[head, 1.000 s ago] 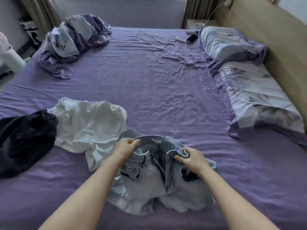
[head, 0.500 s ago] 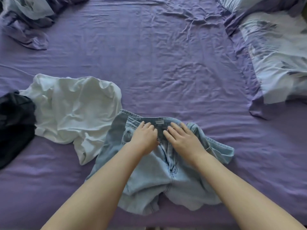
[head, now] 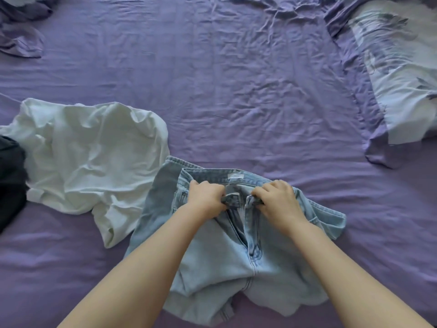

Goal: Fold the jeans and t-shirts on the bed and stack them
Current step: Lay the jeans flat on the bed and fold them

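Both hands' fingers pinch waistband | left hand [head: 205, 197] | right hand [head: 276, 199] | crumpled pale denim jeans [head: 236, 256]

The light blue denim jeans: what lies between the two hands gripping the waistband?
In the head view, only the jeans own open fly lies between left hand and right hand.

black garment [head: 10, 181] cut off at left edge; jeans [head: 236, 268] legs bunched, hidden.

A bed [head: 236, 95] in a creased purple sheet carries light-blue jeans [head: 236, 261] at the near edge, a crumpled white t-shirt [head: 94, 157] just left of them, a dark garment [head: 10, 181] at far left, a pillow [head: 399, 74] at right, and a bunched duvet [head: 21, 31] top left.
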Demonstrator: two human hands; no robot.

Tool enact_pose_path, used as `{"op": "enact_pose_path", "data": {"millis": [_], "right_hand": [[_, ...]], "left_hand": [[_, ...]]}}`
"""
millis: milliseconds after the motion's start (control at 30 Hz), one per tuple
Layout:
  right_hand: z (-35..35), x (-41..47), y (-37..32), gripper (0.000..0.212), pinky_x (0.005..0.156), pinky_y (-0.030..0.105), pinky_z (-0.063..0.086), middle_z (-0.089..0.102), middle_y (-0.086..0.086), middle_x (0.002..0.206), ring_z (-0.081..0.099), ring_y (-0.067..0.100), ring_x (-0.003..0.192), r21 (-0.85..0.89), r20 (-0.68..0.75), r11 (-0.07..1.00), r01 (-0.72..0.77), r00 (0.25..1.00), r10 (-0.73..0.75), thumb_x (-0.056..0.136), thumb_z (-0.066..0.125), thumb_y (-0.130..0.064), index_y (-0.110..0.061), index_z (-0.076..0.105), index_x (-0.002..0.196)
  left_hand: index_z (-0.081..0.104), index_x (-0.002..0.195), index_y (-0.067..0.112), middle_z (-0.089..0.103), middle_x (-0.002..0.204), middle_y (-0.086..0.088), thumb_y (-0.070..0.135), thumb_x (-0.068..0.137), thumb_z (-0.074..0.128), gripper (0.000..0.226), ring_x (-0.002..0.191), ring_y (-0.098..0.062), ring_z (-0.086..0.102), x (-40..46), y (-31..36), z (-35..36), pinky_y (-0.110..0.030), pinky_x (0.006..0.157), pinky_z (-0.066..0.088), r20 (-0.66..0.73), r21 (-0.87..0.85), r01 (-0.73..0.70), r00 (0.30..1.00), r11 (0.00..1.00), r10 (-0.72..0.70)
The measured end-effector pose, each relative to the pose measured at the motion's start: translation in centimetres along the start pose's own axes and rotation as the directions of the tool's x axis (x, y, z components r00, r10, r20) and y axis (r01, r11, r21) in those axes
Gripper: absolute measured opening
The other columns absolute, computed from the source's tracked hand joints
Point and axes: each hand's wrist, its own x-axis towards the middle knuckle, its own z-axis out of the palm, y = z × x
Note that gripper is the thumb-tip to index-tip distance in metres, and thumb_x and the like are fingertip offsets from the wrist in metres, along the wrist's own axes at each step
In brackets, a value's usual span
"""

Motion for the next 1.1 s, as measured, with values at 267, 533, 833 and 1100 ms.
{"op": "enact_pose_path", "data": {"millis": [267, 533, 833, 1100], "right_hand": [[-1.3, 1.4, 0.0, 0.033, 0.100, 0.049, 0.036, 0.063, 0.007, 0.105, 0.051, 0.033, 0.114, 0.190, -0.279, 0.981, -0.035, 0.956, 0.088, 0.073, 0.074, -0.011, -0.013, 0.065, 0.104], [1.7, -2.0, -1.6, 0.057, 0.109, 0.054, 0.027, 0.056, 0.014, 0.129, 0.044, 0.033, 0.129, 0.004, -0.117, 0.998, -0.070, 0.991, 0.070, 0.069, 0.079, -0.019, -0.009, 0.059, 0.121], [4.3, -7.8, -2.7, 0.025, 0.108, 0.054, 0.019, 0.069, 0.003, 0.109, 0.051, 0.030, 0.125, -0.024, -0.173, 0.996, -0.089, 0.981, 0.084, 0.078, 0.070, -0.034, -0.013, 0.070, 0.092], [7.2, -11.6, -6.4, 0.049, 0.087, 0.045, 0.053, 0.063, 0.020, 0.119, 0.060, 0.032, 0.112, 0.126, -0.095, 0.969, -0.214, 0.969, 0.227, 0.082, 0.044, -0.032, 0.002, 0.066, 0.111]], "left_hand": [[0.053, 0.119, 0.028, 0.056, 0.121, 0.003, 0.038, 0.085, 0.062, 0.037, 0.120, -0.023, 0.042, 1.8, 0.9, -1.7, -0.036, 0.093, 0.030, -0.335, -0.151, -0.041, 0.942, 0.988, -0.012], [0.071, 0.095, 0.016, 0.068, 0.099, -0.006, 0.020, 0.082, 0.064, 0.016, 0.099, -0.025, 0.058, -2.2, 3.4, 5.2, -0.033, 0.087, 0.041, -0.019, -0.429, -0.129, 0.991, 0.894, 0.134], [0.065, 0.108, 0.037, 0.050, 0.108, 0.001, 0.043, 0.081, 0.067, 0.029, 0.111, -0.021, 0.039, -3.3, 3.8, 7.4, -0.035, 0.099, 0.038, 0.019, -0.518, 0.015, 1.000, 0.855, -0.006], [0.066, 0.104, 0.036, 0.049, 0.101, 0.003, 0.041, 0.080, 0.066, 0.025, 0.102, -0.019, 0.044, -3.2, 4.7, 7.7, -0.031, 0.086, 0.035, -0.116, -0.387, -0.041, 0.993, 0.921, -0.004]]}}
